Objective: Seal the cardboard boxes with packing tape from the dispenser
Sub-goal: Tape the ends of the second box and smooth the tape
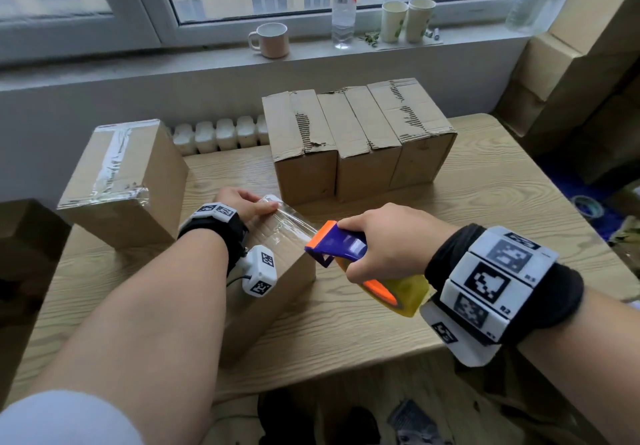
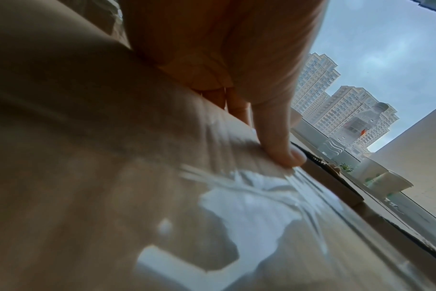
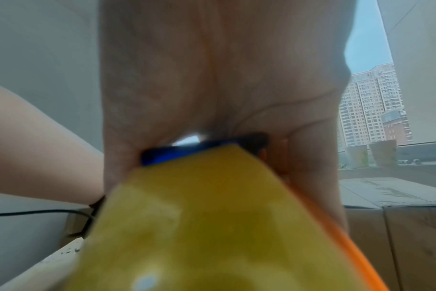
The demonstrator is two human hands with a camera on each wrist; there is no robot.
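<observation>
A cardboard box (image 1: pixel 287 271) lies lengthwise on the wooden table (image 1: pixel 346 334), partly under my left forearm. My left hand (image 1: pixel 247 202) holds its far end; the thumb (image 2: pixel 281 145) pins the end of the clear packing tape (image 1: pixel 291 221) onto the top while the fingers fold over the far edge. The tape runs taut and wrinkled back to a blue, orange and yellow tape dispenser (image 1: pixel 346 247), raised just above the box. My right hand (image 1: pixel 391 240) grips the dispenser (image 3: pixel 199 226) by its handle. The tape (image 2: pixel 249 206) shines on the box top.
A box sealed with tape (image 1: pixel 121 174) stands at the left. Three boxes with torn tops (image 1: pixel 356 140) stand in a row at the back. A mug (image 1: pixel 272 39), bottle (image 1: pixel 343 5) and paper cups (image 1: pixel 408 19) are on the sill. Stacked cartons (image 1: pixel 588 64) fill the right.
</observation>
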